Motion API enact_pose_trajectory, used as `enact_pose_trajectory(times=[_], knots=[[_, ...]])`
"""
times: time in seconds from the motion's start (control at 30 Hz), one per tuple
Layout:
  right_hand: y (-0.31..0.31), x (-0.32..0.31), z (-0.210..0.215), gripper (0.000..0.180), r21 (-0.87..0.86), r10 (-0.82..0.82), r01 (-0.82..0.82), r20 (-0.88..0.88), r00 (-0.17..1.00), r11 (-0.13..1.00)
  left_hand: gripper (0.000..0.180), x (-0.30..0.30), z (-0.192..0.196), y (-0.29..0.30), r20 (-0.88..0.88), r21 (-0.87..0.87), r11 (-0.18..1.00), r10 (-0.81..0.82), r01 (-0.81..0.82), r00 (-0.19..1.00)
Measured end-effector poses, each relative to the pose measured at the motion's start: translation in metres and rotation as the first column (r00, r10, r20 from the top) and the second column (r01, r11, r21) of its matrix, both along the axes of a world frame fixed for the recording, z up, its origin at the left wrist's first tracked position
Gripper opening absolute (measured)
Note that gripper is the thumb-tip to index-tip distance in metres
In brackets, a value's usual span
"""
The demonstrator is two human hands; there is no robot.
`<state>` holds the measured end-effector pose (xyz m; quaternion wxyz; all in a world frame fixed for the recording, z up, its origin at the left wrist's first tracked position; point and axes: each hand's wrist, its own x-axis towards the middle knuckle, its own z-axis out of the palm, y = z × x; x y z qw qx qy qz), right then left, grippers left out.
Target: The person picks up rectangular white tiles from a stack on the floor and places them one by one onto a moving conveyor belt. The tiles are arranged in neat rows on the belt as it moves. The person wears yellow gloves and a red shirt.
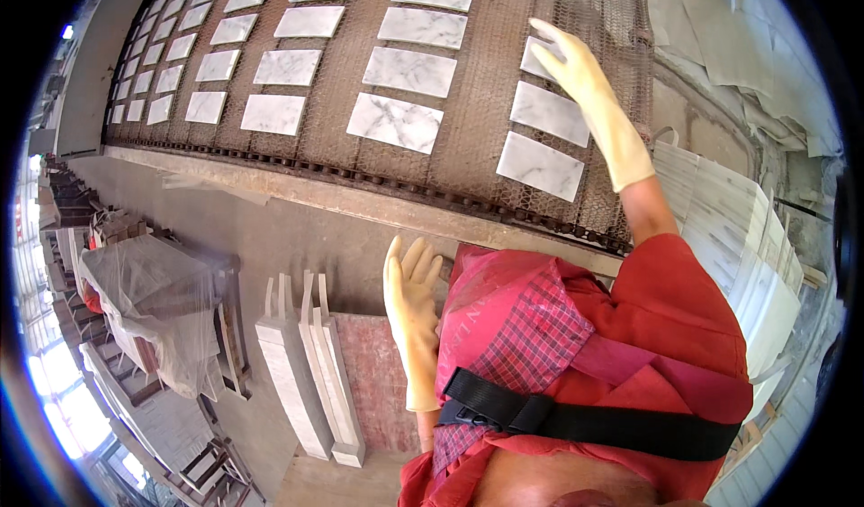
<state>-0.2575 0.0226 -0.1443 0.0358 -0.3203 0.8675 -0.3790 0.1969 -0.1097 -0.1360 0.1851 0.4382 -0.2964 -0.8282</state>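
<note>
My right hand (583, 82), in a pale yellow rubber glove, reaches over the mesh conveyor belt (486, 93). Its fingers are stretched and apart above a white, grey-veined marble tile (535, 60) that they partly cover; whether they touch it I cannot tell. Two similar tiles, a middle tile (544, 111) and a near tile (540, 165), lie in the same row, the middle one beside my gloved wrist. My left hand (411, 291), gloved alike, hangs open with nothing in it beside my red apron (490, 309), off the belt's near edge.
Several rows of marble tiles (396, 122) cover the belt to the left. A chain and metal rail (360, 201) edge it. Stacked white strips (292, 381) stand on the floor side, near a plastic-covered pile (157, 300). More pale slabs (720, 228) lean at right.
</note>
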Motion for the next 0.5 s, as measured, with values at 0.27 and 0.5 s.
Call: enact_pose_trajectory(times=[0.27, 0.5], knots=[[0.086, 0.044, -0.028, 0.049, 0.08, 0.139, -0.119, -0.332, 0.933, 0.99, 0.07, -0.014, -0.014, -0.002, -0.003, -0.015, 0.996, -0.091, 0.091, 0.996], [0.068, 0.095, -0.031, 0.057, 0.072, 0.256, -0.249, -0.401, 0.879, 0.966, 0.064, -0.023, -0.006, 0.001, 0.021, -0.039, 0.992, -0.122, 0.123, 0.992]])
